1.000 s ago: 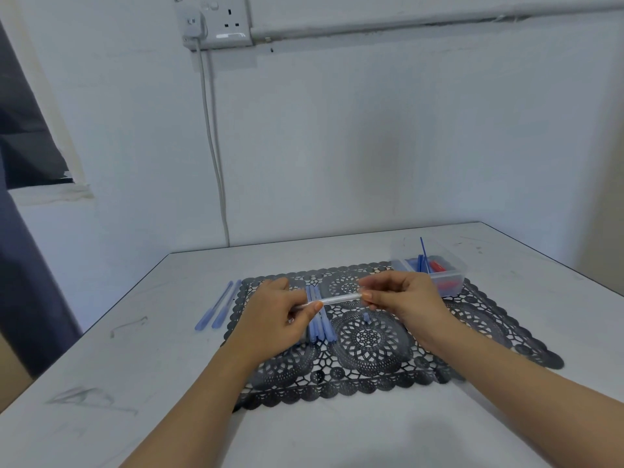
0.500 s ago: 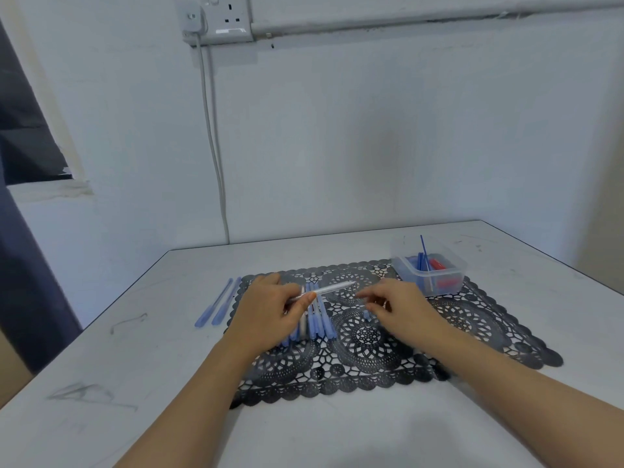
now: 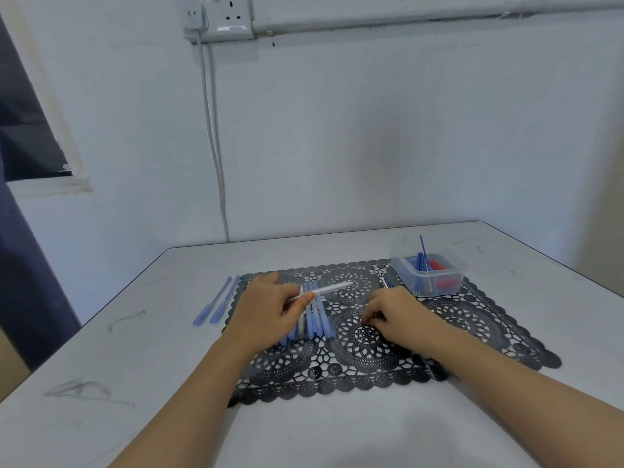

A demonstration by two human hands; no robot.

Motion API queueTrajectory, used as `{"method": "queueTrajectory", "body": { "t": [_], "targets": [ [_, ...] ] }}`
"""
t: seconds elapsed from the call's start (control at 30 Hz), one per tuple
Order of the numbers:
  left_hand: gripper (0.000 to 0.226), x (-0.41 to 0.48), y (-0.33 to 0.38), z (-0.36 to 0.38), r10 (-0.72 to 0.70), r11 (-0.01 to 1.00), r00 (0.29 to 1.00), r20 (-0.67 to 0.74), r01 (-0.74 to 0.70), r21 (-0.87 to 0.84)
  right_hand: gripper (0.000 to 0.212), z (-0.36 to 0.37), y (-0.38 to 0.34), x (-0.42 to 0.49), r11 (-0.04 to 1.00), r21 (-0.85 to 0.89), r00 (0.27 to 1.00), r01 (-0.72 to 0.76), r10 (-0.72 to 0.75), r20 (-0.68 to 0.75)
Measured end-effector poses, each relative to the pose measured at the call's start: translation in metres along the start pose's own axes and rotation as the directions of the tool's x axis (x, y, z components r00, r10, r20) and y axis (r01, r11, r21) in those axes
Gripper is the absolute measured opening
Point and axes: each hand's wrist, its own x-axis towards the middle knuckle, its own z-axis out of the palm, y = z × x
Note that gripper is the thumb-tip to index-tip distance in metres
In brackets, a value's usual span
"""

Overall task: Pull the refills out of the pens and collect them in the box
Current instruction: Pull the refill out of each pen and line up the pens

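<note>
My left hand [image 3: 266, 307] pinches a whitish pen barrel [image 3: 332, 288] that points right and slightly up over the black lace mat [image 3: 472, 325]. Under that hand lies a row of several blue pens [image 3: 319, 319] on the mat. My right hand [image 3: 393, 314] is down on the mat's middle with its fingers curled; what they touch is hidden. A clear plastic box [image 3: 429, 271] at the mat's far right corner holds blue refills, one sticking up, and red pieces.
Two blue pen parts [image 3: 217, 302] lie on the grey table [image 3: 141, 349] left of the mat. The table's back edge meets a white wall with a socket and cable [image 3: 216, 157]. A dark curtain hangs at the far left.
My right hand let go of the pen's right end and dropped onto the mat, curling its fingers. My left hand kept the barrel and tilted it slightly upward.
</note>
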Motion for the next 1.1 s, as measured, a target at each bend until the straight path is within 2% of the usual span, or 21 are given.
{"method": "queueTrajectory", "body": {
  "t": [0.13, 0.27, 0.4, 0.57, 0.7, 0.9, 1.1],
  "targets": [
    [0.042, -0.001, 0.004, -0.002, 0.006, 1.000, 1.000, -0.002, -0.006, -0.004, 0.029, -0.002, -0.005, -0.002, 0.992, 0.122, 0.996, -0.032, 0.043, -0.080],
    [0.043, 0.000, 0.004, -0.002, 0.010, 1.000, 1.000, -0.006, -0.010, 0.000, 0.025, -0.004, -0.009, -0.004, 0.938, 0.336, 0.973, -0.080, 0.147, -0.176],
    [0.042, -0.001, 0.003, -0.001, 0.009, 1.000, 1.000, 0.009, -0.009, 0.005, 0.026, -0.005, -0.009, -0.003, 0.760, 0.642, 0.931, -0.102, 0.301, -0.208],
    [0.042, -0.001, 0.004, 0.003, 0.002, 1.000, 0.999, 0.039, -0.001, -0.025, 0.027, -0.005, -0.010, -0.002, 0.553, 0.833, 0.911, -0.022, 0.354, -0.211],
    [0.042, -0.001, 0.004, 0.005, 0.021, 1.000, 0.999, 0.050, -0.021, -0.001, 0.027, -0.005, -0.013, -0.002, 0.453, 0.891, 0.915, 0.023, 0.351, -0.202],
    [0.042, -0.001, 0.006, 0.006, 0.013, 1.000, 0.998, 0.065, -0.014, 0.009, 0.032, -0.005, -0.014, -0.003, 0.457, 0.888, 0.920, 0.048, 0.327, -0.218],
    [0.044, -0.003, 0.007, 0.005, -0.003, 1.000, 0.996, 0.084, 0.003, -0.003, 0.029, -0.006, -0.016, -0.004, 0.411, 0.909, 0.919, 0.069, 0.328, -0.219]
  ]
}}
